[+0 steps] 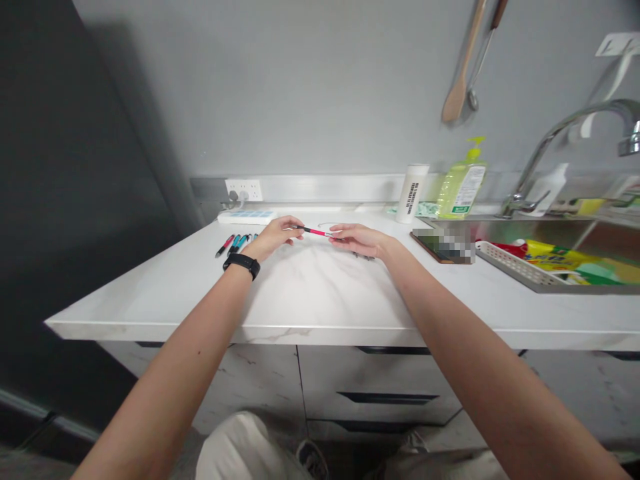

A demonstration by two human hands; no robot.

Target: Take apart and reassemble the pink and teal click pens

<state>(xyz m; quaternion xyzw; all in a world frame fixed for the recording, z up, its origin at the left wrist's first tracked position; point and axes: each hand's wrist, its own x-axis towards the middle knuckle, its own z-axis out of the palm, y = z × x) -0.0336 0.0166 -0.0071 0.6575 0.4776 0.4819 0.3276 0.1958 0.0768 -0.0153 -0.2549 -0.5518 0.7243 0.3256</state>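
A pen [316, 231] with a red barrel and a black section is held level above the white countertop [320, 300]. My left hand [277, 237], with a black band on its wrist, pinches the pen's black end. The fingers of my right hand [357, 240] are closed on its other end. On the counter beside my left hand lie several pens: a red and black one [225, 246] and blue and black ones [240, 244], partly hidden by that hand. Small dark items [364, 256], too unclear to name, lie under my right hand.
A white power strip [246, 217] lies below the wall sockets [243, 190]. Behind, to the right, stand a white bottle [413, 193] and a yellow-green pump bottle [461, 183]. A blurred-out flat object [443, 246] lies near the sink with its tap [550, 137].
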